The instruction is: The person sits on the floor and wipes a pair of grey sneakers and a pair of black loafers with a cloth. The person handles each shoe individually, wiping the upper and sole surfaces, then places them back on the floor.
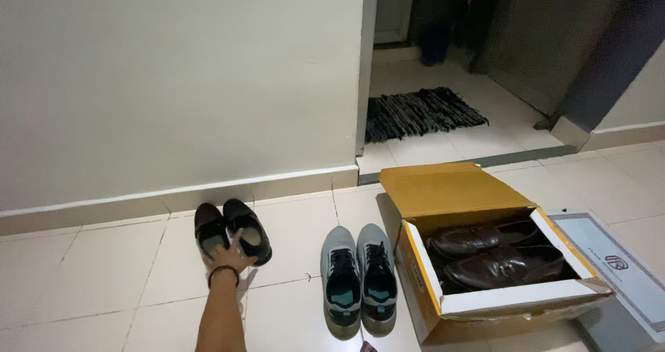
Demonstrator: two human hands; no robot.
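Tiled floor (104, 283) by wall, left hand (225, 255) stretched forward, arm straight, grip clamped on black shoes (232, 229)

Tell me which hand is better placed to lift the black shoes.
Left, most likely: the left hand rests on the black shoes by the wall, while the right hand is out of view.

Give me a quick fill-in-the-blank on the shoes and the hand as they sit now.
1. The left hand rests on the ____ shoes near the wall.
2. The grey sneakers stand on the floor between the black shoes and the ____.
3. The box holds a pair of ____ loafers.
4. A dark mat lies past the ____.

Missing words: black; box; brown; doorway
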